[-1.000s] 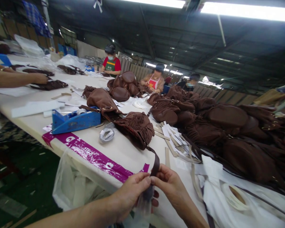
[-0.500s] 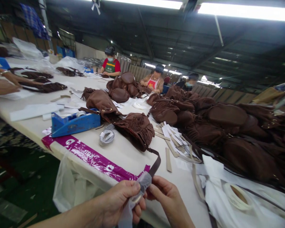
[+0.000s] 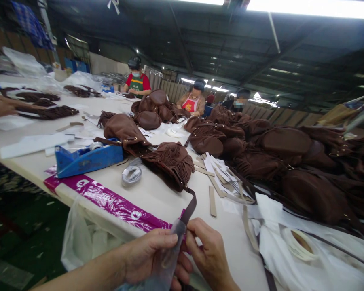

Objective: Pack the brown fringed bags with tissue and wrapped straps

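Note:
A dark brown strap [image 3: 191,207] runs from a fringed brown bag [image 3: 171,161] on the table down to my hands at the near edge. Translucent plastic wrapping [image 3: 167,260] covers the strap's near end, and a pale metallic shape shows dimly through it. My left hand [image 3: 153,252] is closed around this wrapped end, thumb on top. My right hand [image 3: 208,248] pinches the right edge of the wrapping beside the strap; its fingertips are partly hidden.
A blue tape dispenser [image 3: 89,159] stands left, near purple printed tape [image 3: 109,200] along the table edge. A coiled clear strip [image 3: 131,174] lies close by. Brown bags [image 3: 286,141] are heaped right, behind a white tape roll [image 3: 300,244]. Co-workers [image 3: 138,83] work across the table.
The plastic, bunched around the strap before, now lies smoother and wider over it. My right hand stays at the strap's edge. The whole view has shifted slightly.

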`<state>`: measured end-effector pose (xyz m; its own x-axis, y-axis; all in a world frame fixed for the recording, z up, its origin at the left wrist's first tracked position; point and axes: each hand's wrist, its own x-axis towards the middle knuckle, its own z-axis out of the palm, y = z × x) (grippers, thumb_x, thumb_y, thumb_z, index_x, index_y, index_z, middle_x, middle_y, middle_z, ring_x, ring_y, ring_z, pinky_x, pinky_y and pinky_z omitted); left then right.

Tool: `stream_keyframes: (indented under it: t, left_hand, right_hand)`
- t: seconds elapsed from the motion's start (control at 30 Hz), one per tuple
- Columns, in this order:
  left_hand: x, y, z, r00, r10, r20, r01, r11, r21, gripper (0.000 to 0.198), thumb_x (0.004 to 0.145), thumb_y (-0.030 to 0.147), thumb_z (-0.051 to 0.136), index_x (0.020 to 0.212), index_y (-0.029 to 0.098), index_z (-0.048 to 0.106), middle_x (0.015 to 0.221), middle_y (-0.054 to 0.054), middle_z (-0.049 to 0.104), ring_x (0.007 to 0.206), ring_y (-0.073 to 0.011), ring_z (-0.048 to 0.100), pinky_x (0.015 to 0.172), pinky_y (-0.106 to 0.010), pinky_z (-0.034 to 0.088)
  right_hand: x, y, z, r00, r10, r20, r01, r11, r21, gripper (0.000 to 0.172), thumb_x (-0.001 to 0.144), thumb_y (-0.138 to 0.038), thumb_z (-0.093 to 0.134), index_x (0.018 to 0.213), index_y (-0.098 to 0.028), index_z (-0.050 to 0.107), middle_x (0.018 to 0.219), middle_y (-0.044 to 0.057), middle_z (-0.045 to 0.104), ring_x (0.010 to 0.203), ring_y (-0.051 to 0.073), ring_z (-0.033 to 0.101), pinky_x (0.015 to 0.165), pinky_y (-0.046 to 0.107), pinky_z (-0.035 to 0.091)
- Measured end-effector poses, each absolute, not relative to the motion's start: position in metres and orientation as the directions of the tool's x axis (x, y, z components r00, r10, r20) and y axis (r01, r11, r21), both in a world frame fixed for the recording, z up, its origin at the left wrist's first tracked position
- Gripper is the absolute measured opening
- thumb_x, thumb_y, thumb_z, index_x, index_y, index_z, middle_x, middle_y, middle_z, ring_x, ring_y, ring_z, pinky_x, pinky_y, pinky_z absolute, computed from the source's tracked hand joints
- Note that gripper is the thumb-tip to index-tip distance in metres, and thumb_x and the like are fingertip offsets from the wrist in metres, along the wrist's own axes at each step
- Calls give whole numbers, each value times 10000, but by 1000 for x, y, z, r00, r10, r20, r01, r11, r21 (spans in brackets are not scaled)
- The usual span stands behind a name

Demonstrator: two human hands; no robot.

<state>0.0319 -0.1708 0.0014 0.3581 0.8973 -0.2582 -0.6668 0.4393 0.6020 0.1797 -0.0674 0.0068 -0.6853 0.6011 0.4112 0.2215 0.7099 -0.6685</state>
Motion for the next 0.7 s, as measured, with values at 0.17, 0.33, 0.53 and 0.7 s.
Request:
stream_keyframes:
  t: [0.17, 0.33, 0.53, 0.7]
  left_hand:
    - [34, -157, -1, 241, 925, -293, -616, 379, 690, 521, 764, 578, 651, 947, 92, 602, 814, -128, 670, 659, -181, 655, 587, -270, 511]
    - [34, -146, -3, 176, 927, -332, -507, 374, 776, 487, 733, 576, 658, 898, 139, 520, 650, -61, 640, 481, -137, 590, 451, -218, 438]
    - [38, -155, 2, 95, 916, -391, -340, 399, 852, 463, 679, 573, 645, 825, 153, 513, 667, -47, 645, 536, -135, 595, 489, -220, 425]
    - [28, -164, 9, 14, 928, -371, -304, 358, 883, 395, 712, 525, 616, 814, 153, 525, 672, -28, 638, 551, -131, 585, 550, -245, 444]
  right_hand:
    - [173, -57, 1, -521, 729, 443, 320, 649, -691, 156, 807, -218, 551, 670, -217, 627, 615, -1, 554, 580, 147, 506, 586, 261, 364]
    - [169, -43, 8, -465, 871, -161, 48, -156, -987, 371, 754, -560, 623, 772, -190, 644, 627, 14, 618, 567, 155, 546, 536, 261, 428]
    - [160, -31, 17, -496, 779, -385, -100, -491, -865, 494, 530, -488, 864, 810, -144, 647, 669, 18, 665, 470, 53, 468, 377, 134, 292]
    - [139, -32, 19, -562, 769, -304, -115, -436, -893, 431, 548, -438, 868, 673, -156, 568, 631, 1, 642, 410, 19, 354, 348, 131, 224]
